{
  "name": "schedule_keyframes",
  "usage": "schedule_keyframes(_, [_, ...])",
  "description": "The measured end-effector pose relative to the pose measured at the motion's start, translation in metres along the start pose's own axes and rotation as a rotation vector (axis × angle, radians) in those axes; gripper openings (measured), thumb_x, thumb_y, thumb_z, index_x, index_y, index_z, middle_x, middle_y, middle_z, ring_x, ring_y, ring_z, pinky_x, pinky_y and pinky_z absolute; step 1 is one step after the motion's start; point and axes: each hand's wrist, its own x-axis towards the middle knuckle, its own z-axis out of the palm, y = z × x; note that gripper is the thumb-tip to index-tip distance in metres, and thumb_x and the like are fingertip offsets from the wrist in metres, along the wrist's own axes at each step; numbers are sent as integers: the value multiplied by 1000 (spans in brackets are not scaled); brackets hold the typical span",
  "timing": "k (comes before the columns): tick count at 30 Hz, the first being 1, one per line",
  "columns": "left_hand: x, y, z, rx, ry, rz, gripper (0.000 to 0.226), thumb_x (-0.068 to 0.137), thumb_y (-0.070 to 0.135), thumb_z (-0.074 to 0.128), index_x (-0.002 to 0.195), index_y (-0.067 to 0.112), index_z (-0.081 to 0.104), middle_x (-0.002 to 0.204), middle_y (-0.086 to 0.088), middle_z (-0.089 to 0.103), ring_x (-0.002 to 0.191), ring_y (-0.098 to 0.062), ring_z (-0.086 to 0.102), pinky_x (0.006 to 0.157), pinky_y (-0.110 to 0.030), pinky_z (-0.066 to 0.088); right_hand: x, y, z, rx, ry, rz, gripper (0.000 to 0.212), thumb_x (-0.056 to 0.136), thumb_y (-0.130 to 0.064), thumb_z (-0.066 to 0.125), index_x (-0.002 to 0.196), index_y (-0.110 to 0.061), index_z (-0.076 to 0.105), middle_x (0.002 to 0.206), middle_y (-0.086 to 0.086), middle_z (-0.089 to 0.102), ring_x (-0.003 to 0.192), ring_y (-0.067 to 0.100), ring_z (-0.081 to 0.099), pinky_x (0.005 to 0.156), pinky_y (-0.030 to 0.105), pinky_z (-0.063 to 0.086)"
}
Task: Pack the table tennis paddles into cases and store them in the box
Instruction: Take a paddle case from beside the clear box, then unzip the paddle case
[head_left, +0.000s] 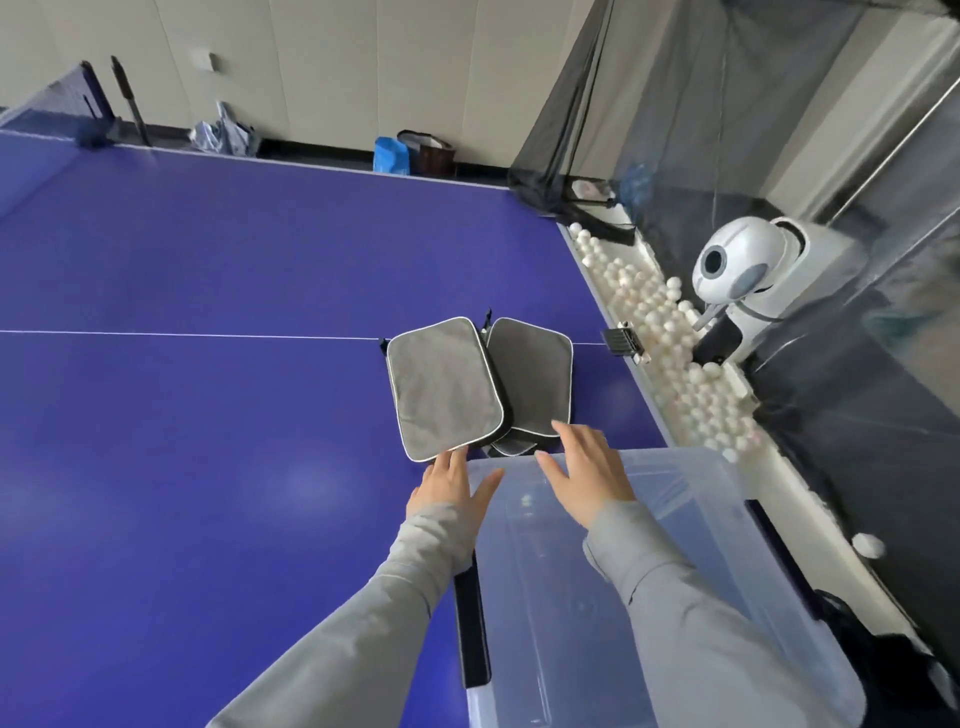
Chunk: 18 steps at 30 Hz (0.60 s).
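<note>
Two grey paddle cases with white piping lie on the blue table just beyond a clear plastic box (727, 499). The left case (444, 387) overlaps the right case (530, 379), and a third dark case edge peeks out beneath them. My left hand (454, 486) is flat, fingers straight, its fingertips at the near edge of the left case. My right hand (587, 473) is spread above the box's far rim, fingertips reaching the near edge of the right case. Neither hand grips anything. No bare paddle is visible.
A black clip (470, 629) sits on the box's left wall. Along the table's right edge a trough holds several white balls (670, 332), with a white ball-feeding robot (743, 270) and black netting behind. The table net (67, 98) stands far left.
</note>
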Motion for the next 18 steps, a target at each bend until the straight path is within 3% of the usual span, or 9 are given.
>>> schedule_keyframes(3, [10, 8, 3, -10, -52, -126, 54, 90, 63, 34, 119, 20, 47, 125, 3, 52, 113, -22, 51, 86, -36, 42, 41, 1, 9, -6, -58, 19, 50, 96, -42, 40, 138, -15, 38, 136, 6, 46, 128, 26, 36, 99, 40, 33])
schedule_keyframes(6, [10, 11, 9, -41, -23, -222, 50, 89, 64, 32, 101, 18, 46, 111, 1, 58, 93, -23, 52, 75, -32, 40, 82, 0, 18, 33, -116, 24, 52, 95, -44, 40, 137, -14, 39, 135, 8, 47, 128, 26, 36, 100, 40, 34])
schedule_keyframes(14, [18, 9, 11, -22, 11, -252, 42, 89, 62, 36, 103, 24, 47, 107, 11, 57, 87, -18, 49, 71, -28, 35, 181, -16, 68, 216, -255, 169, 68, 86, -57, 48, 131, -6, 44, 134, 16, 47, 128, 33, 39, 104, 43, 36])
schedule_keyframes(18, [17, 8, 14, -7, 55, -252, 36, 88, 63, 36, 94, 28, 42, 101, 12, 56, 90, -18, 52, 70, -28, 36, 193, -27, 94, 264, -213, 215, 70, 82, -57, 56, 124, -2, 42, 130, 19, 46, 122, 37, 45, 98, 45, 40])
